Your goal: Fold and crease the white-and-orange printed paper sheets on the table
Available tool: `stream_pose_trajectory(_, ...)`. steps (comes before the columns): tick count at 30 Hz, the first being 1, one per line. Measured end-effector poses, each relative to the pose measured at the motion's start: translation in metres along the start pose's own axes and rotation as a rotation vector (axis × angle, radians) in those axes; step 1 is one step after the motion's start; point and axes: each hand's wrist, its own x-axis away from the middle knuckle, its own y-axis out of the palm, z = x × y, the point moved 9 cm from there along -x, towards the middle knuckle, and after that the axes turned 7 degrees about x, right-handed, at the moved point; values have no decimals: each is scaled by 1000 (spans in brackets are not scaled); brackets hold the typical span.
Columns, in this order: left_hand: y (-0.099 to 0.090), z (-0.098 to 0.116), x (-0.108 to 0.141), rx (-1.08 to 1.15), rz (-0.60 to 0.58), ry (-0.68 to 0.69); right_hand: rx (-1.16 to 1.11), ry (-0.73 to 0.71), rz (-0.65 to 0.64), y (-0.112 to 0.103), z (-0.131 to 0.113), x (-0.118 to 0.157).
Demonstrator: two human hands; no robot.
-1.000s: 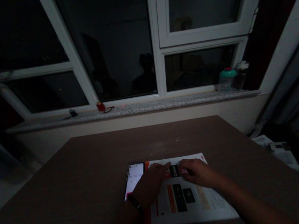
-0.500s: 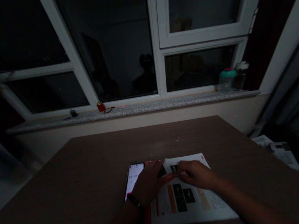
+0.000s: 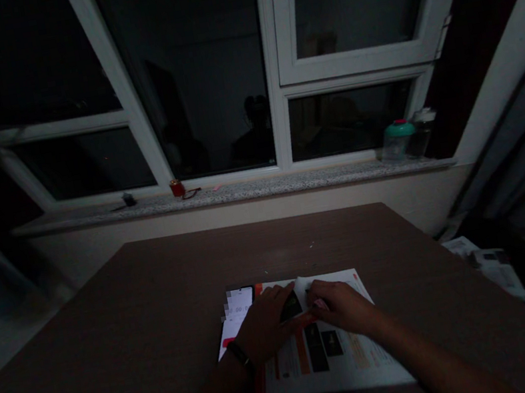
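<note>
A printed booklet or sheet (image 3: 341, 372) with dark pictures and orange blocks lies on the brown table under both hands. My left hand (image 3: 264, 318), a dark band on its wrist, rests flat across its upper left part. Its fingers are stretched out, and the thumb points toward the other hand. My right hand (image 3: 339, 301) is closed over the upper middle of the print, fingers curled down. Something small and pinkish shows at its fingertips, too dim to name. Beside my left hand lies a lit phone (image 3: 235, 327) with timer digits, partly covered by that hand.
Small pale bits (image 3: 311, 244) are scattered on the table (image 3: 179, 272) beyond the booklet. Along the windowsill (image 3: 251, 189) stand a small red jar (image 3: 177, 188), a green-lidded container (image 3: 397, 140) and a clear bottle (image 3: 424, 131). Papers (image 3: 496, 270) lie low at the right.
My right hand has shifted slightly left, covering the dark patch lettered "Color" that showed beside its fingers. My left hand has moved slightly, and more of a dark picture shows between the hands.
</note>
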Motion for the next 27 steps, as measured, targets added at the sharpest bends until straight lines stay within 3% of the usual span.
stream_pose_trajectory(7, -2, 6, -1, 23, 1, 6, -80, -61, -23, -2, -7, 2)
stream_pose_trajectory(15, 0, 6, 0, 48, -12, -11, -37, -1, -3, 0, -4, 0)
stream_pose_trajectory(21, 2, 4, 1, 70, -11, 2, 42, 90, -73, 8, 2, -1)
stream_pose_trajectory(27, 3, 1, 0, 29, -48, 11, 65, 95, -116, 11, 6, -1)
